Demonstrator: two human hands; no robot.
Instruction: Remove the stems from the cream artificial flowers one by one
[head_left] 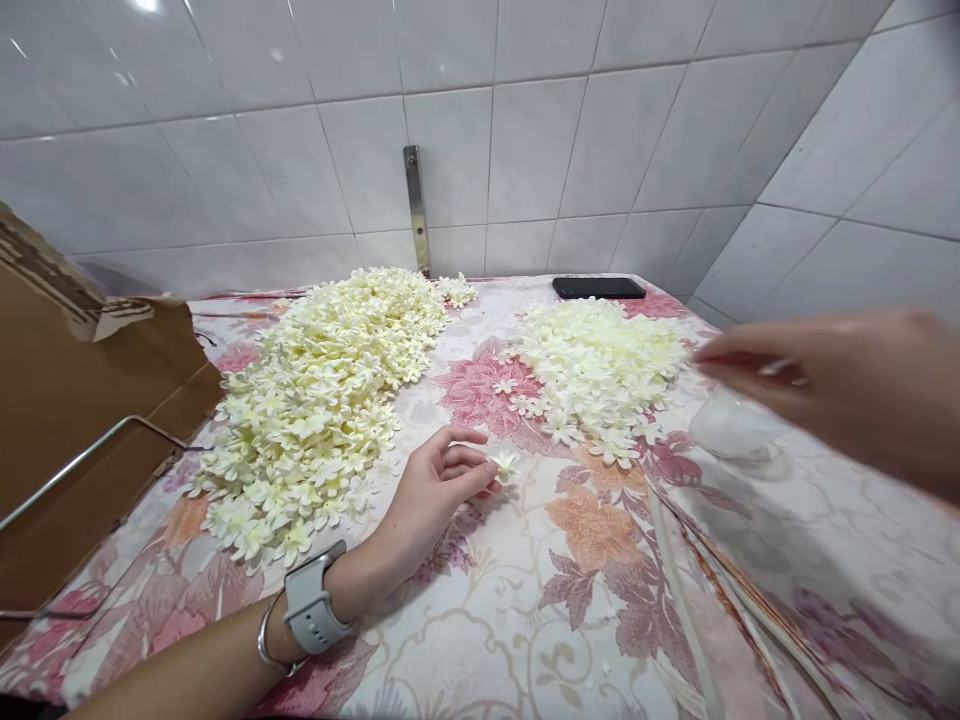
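My left hand (446,480) rests over the cloth between two heaps of artificial flowers, wearing a watch and a bracelet at the wrist. Its fingers are closed on one small white flower (505,466), which sticks out past the thumb and fingertips. A large pile of cream-yellow flowers (322,400) lies left of it, and a smaller pile of white petals and flowers (600,365) lies to the right. Beside that smaller pile is my right hand (795,375), blurred by motion, so whether it holds anything does not show. Below it is a translucent white item (739,430), partly covered and unclear in kind.
A cardboard box (112,400) with a bent metal wire (97,450) stands at left. A black phone (598,288) lies at the back. Pale and brown strands (720,580) run along the floral tablecloth (480,650). A tiled wall (525,140) with a metal bracket (416,210) borders the table.
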